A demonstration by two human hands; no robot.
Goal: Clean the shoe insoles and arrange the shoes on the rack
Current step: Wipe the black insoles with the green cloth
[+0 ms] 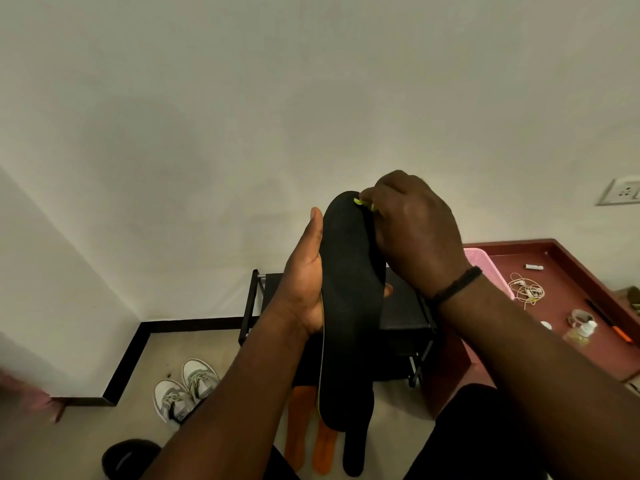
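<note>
- A person holds a long black foam shoe insole (349, 306) upright in front of a plain pale wall, toe end at the top, heel end hanging down towards the floor.
- The left hand (304, 282) cups the insole's left edge from behind; the thumb lies straight along that edge and the other fingers are hidden behind the insole, one fingertip showing past its right side.
- The right hand (415, 233) is at the insole's top right edge, fingers curled together around a small yellow-green object (362, 202) pressed against the toe end; too little of it shows to tell what it is.
- A dark braided band (457, 284) circles the right wrist.
- Behind the hands stands a low black shoe rack with a metal frame (405, 327), against the wall.
- On the beige floor left of the rack sits a pair of white and grey lace-up sneakers (185, 389), side by side.
- Below the held insole, more flat insoles lie on the floor: two orange ones (304, 434) and a black one (356, 455), close together.
- A round dark object (126, 457) sits at the lower left edge, partly cut off.
- To the right is a dark red table with a raised rim (568, 251), just beside the rack.
- On it rest a pink plastic basket (485, 268), a tangle of pale cord (526, 291), and several small items too blurred to name.
- A white wall socket (621, 192) is mounted at far right.
</note>
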